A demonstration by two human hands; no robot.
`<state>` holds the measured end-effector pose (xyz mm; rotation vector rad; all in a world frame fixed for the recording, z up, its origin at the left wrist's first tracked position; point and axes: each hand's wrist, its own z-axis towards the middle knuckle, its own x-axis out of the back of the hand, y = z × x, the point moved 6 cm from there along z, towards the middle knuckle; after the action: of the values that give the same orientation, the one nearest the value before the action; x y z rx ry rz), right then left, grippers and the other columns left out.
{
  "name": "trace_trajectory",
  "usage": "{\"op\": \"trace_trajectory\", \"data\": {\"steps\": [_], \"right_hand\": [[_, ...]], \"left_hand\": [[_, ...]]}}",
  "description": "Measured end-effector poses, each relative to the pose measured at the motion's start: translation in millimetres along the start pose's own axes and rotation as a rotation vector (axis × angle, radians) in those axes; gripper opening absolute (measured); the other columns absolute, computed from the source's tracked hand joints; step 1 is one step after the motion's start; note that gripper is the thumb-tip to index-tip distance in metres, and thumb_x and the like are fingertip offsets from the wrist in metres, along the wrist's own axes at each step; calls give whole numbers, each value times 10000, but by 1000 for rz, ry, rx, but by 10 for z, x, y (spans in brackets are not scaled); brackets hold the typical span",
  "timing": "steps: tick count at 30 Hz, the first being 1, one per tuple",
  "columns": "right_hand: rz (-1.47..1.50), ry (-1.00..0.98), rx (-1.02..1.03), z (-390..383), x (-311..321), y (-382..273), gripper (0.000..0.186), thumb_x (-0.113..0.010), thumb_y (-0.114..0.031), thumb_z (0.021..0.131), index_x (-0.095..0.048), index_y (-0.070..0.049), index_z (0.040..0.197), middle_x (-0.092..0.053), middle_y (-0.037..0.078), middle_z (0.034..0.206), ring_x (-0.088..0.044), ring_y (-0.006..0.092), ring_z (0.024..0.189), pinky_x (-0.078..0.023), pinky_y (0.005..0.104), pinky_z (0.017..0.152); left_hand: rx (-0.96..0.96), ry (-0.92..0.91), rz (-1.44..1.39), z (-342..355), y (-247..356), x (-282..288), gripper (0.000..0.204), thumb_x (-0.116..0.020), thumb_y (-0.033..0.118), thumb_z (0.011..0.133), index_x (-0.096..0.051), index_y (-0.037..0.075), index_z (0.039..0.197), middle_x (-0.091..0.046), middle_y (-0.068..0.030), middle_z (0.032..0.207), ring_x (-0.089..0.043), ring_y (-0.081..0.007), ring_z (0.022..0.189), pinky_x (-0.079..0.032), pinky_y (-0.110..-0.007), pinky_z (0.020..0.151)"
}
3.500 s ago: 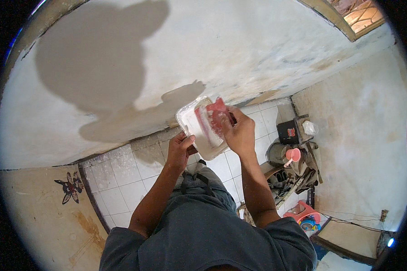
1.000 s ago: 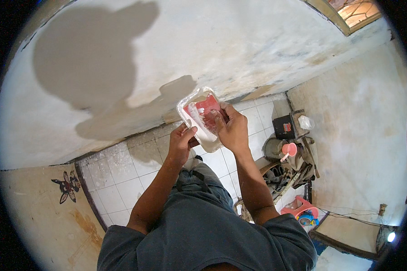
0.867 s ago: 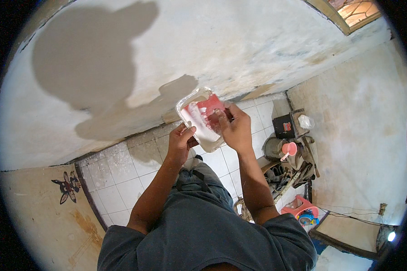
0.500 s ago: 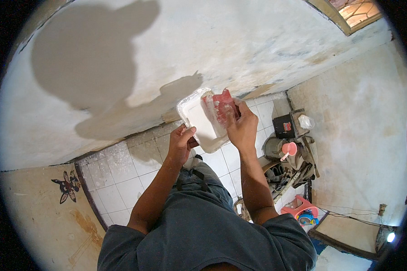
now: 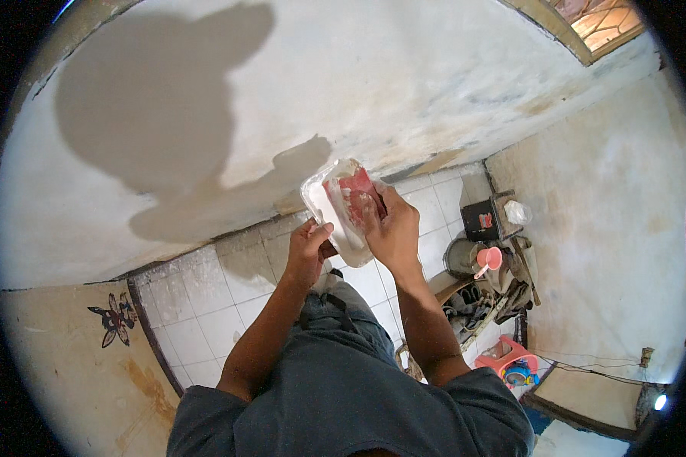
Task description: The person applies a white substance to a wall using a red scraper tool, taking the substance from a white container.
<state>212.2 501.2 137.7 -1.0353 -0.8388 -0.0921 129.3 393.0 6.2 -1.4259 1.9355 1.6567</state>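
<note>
Both bare arms reach forward from the shoulders, elbows out to the sides and bent, bringing the two hands close together but apart in front of the chest. The left forearm (image 5: 263, 331) slants up and inward to the left hand (image 5: 308, 250), whose thumb (image 5: 325, 231) lies on top, pointing right, with the fingers curled underneath and partly hidden. The right forearm (image 5: 432, 324) leans inward to the right hand (image 5: 395, 232), held slightly higher, back of the hand toward the camera, thumb extended upward and fingers bent in a pinching grip.
</note>
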Motion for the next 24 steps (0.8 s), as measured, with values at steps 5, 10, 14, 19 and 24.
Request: {"op": "trace_trajectory", "data": {"steps": [5,10,14,19,24], "right_hand": [[9,-6,-6,-28,-18,4,256,-580,-70,823,-593,46,1051,-649,224,812,-668,301,724,-504,336,647],[26,-116,-34,-31,-79,131,233,-574,-57,832,-587,51,1039,-643,198,779,-649,229,705,-496,309,668],[83,-150,-111,-28,-69,236,190,-563,-44,850,-592,53,1011,-650,138,763,-619,153,695,-489,275,665],[603,72,-268,-26,252,594,157,-543,-71,880,-606,49,959,-648,80,779,-603,119,671,-491,258,608],[724,120,-445,-76,386,974,93,-565,-37,883,-584,31,943,-628,62,762,-562,92,638,-440,217,545]], "left_hand": [[-27,-24,-8,22,27,11,388,-603,176,845,-524,-32,1163,-635,-145,1009,-662,-224,853,-573,-378,751],[8,-7,43,51,41,5,388,-607,182,848,-529,-30,1164,-638,-143,1010,-664,-222,864,-571,-377,764],[35,-46,24,108,-13,41,374,-601,172,857,-530,-33,1162,-644,-135,1010,-669,-218,856,-575,-365,752],[34,-59,-15,222,-154,-49,347,-590,149,866,-530,-31,1157,-650,-134,1004,-678,-218,823,-585,-344,711],[37,-69,-30,364,-277,-88,342,-592,151,864,-529,-33,1144,-651,-145,996,-681,-224,817,-588,-342,699]]}}
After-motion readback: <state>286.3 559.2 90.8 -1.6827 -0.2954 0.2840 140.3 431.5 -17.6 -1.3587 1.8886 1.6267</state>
